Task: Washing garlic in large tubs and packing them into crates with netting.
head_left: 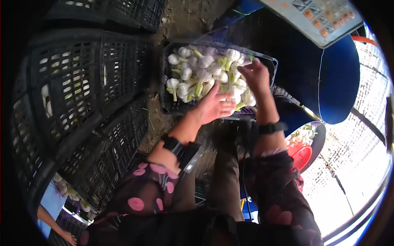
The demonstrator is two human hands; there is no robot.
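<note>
A black slatted crate point(167, 78) stands on the ground ahead of me, full of white bulbs with green stalks point(197, 76). My left hand point(213, 104) reaches over the crate's near edge, fingers stretched out flat above the bulbs, holding nothing I can see. My right hand point(255, 76) hovers over the right side of the crate, fingers curled down among the bulbs; whether it grips one is hidden. Both wrists wear dark bands, and my sleeves are dark with pink spots.
Tall stacks of black crates point(82, 94), some with bulbs inside, fill the left. A large blue barrel-like body point(336, 82) and a grey control panel point(320, 16) stand at the right. A red bowl point(301, 156) sits lower right. Another person's arm point(53, 223) shows at bottom left.
</note>
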